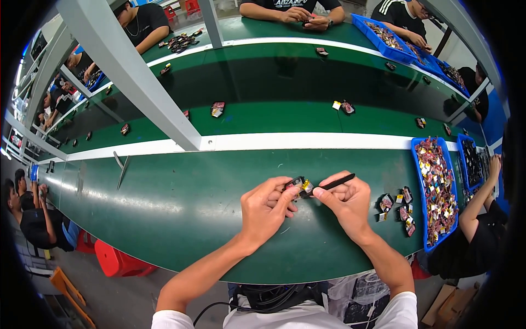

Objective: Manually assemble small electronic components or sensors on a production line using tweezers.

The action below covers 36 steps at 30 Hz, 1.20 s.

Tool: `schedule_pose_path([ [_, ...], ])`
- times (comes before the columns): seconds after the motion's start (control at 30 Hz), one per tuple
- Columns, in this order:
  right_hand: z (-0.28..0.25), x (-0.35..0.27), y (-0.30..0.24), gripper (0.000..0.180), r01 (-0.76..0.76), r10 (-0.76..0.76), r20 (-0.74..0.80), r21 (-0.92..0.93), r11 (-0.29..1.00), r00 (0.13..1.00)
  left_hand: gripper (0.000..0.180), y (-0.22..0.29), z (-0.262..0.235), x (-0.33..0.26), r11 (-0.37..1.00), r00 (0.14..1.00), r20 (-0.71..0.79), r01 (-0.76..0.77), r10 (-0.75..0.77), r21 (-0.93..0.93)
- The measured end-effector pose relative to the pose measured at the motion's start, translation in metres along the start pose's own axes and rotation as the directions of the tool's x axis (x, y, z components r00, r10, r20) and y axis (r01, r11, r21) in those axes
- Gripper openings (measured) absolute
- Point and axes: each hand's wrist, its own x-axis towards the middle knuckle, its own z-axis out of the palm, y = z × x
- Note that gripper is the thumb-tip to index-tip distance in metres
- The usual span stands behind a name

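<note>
Over the green bench (203,219), my left hand (264,211) grips a small black-cased electronic part (296,183) between thumb and fingers. A yellow-taped piece (307,186) shows at its right side. My right hand (348,207) is closed round a slim black stick-like tool (341,181), whose inner end meets the yellow-taped piece. Whether the tool is a tweezer or a pry stick I cannot tell. Right of my right hand lie several similar small parts (386,203), black and reddish with white or yellow bits.
A blue tray (421,197) heaped with small wired parts stands at the right. Metal tweezers (123,172) lie at the left. Beyond a white rail (263,142), a green conveyor belt (263,118) carries scattered parts. A slanting grey post (137,77) rises at left. Several people sit around.
</note>
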Motion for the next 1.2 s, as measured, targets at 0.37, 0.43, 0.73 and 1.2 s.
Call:
schedule_pose_path([
  [0.37, -0.003, 0.001, -0.002, 0.013, 0.048, -0.047, 0.013, -0.045, 0.998, 0.999, 0.026, 0.0, -0.003, 0.001, 0.985, 0.99, 0.078, 0.127, -0.119, -0.116],
  [0.43, -0.004, 0.002, -0.001, 0.013, 0.064, -0.064, 0.032, 0.005, 0.998, 0.997, 0.027, 0.001, -0.007, 0.004, 0.961, 0.976, 0.122, 0.199, -0.178, -0.194],
  [0.73, -0.004, 0.0, -0.004, 0.014, 0.186, -0.184, 0.076, -0.021, 0.982, 0.98, 0.029, -0.001, -0.016, 0.008, 0.886, 0.929, 0.264, 0.338, -0.26, -0.318],
  [1.2, -0.004, -0.008, 0.002, 0.017, 0.189, -0.188, 0.022, -0.065, 0.98, 0.982, 0.03, -0.005, -0.018, 0.004, 0.848, 0.924, 0.307, 0.343, -0.228, -0.404],
])
